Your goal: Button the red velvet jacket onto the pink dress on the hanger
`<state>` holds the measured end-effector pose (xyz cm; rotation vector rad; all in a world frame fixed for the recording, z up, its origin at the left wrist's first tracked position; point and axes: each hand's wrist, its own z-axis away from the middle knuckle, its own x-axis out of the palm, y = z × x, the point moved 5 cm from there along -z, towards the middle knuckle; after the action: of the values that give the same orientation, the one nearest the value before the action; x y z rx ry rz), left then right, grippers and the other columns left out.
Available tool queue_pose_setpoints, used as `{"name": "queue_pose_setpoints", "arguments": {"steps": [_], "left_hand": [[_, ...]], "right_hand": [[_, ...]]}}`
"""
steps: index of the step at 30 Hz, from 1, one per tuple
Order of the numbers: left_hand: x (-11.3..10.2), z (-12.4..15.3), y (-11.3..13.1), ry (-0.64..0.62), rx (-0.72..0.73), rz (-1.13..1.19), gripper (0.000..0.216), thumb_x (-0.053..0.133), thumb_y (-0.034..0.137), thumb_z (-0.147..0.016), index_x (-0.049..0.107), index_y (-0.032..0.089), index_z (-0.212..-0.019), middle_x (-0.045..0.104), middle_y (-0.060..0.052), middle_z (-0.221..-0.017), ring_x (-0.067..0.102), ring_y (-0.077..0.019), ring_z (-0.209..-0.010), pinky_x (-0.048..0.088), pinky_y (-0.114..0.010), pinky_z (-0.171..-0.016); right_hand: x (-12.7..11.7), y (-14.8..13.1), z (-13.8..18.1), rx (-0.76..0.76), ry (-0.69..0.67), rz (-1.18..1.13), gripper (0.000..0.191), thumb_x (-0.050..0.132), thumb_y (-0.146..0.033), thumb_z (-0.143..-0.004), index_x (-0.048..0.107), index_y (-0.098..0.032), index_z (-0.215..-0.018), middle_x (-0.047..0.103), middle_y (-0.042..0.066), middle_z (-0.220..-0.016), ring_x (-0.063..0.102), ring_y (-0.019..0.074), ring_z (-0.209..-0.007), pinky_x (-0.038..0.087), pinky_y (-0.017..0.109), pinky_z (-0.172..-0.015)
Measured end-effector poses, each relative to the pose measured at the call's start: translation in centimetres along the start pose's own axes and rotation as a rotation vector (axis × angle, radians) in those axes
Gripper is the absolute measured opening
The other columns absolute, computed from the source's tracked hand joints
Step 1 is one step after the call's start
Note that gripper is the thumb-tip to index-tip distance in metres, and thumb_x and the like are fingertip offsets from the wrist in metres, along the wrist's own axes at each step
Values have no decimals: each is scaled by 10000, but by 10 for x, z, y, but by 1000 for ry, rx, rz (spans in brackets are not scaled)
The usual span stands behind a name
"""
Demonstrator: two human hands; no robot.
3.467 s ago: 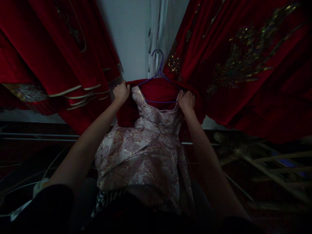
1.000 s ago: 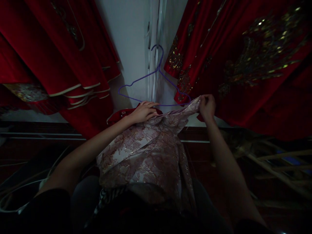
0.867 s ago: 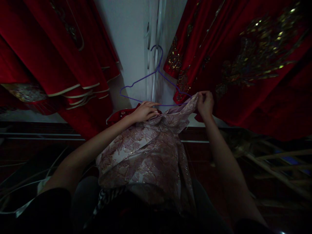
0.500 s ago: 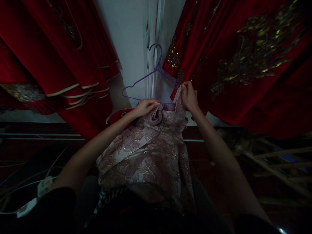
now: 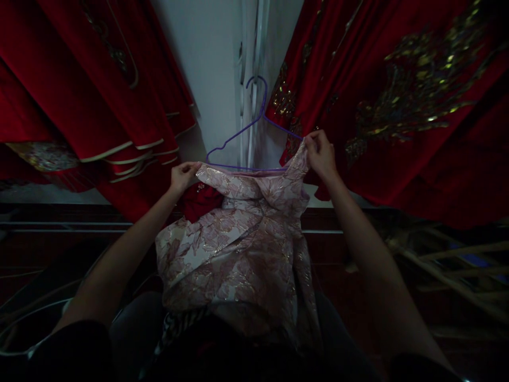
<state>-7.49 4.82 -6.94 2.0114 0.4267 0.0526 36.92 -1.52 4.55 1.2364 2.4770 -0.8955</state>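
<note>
A pale pink brocade dress [image 5: 238, 249] with a gold leaf pattern hangs down in front of me. My left hand [image 5: 183, 175] pinches its upper left corner, and my right hand [image 5: 320, 154] pinches its upper right corner. Both hold the top edge up against the bottom bar of a purple wire hanger [image 5: 254, 132], which hooks on a white rail against the wall. A bit of red cloth [image 5: 201, 200] shows just behind the dress, under my left hand.
Red velvet garments with cream trim [image 5: 99, 106] hang at the left. Red garments with gold embroidery [image 5: 397, 95] hang at the right. A white wall [image 5: 210, 79] lies between them. Pale wooden bars [image 5: 449, 265] sit low on the right; the floor below is dark.
The dress came off the hanger and sagged. My right hand has since lifted its corner up to the hanger, and my left hand has moved left, spreading the top edge along the hanger bar.
</note>
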Motion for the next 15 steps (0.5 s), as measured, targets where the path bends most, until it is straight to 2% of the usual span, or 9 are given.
{"name": "queue_pose_setpoints", "arguments": {"steps": [6, 15], "left_hand": [[0, 3, 1, -5, -4, 9, 441, 685, 539, -653, 694, 136, -832, 707, -77, -847, 609, -153, -746, 477, -245, -677], [-2, -1, 5, 5, 25, 25, 428, 677, 501, -694, 716, 121, -885, 718, -79, -892, 617, -147, -773, 481, -239, -718]], "right_hand": [[-3, -1, -1, -5, -3, -8, 441, 338, -606, -911, 580, -253, -1015, 658, 55, -846, 621, 225, -820, 473, 417, -837], [-2, 0, -1, 19, -30, -19, 406, 358, -561, -921, 587, -246, -1036, 654, 55, -886, 619, 208, -821, 459, 408, -877]]}}
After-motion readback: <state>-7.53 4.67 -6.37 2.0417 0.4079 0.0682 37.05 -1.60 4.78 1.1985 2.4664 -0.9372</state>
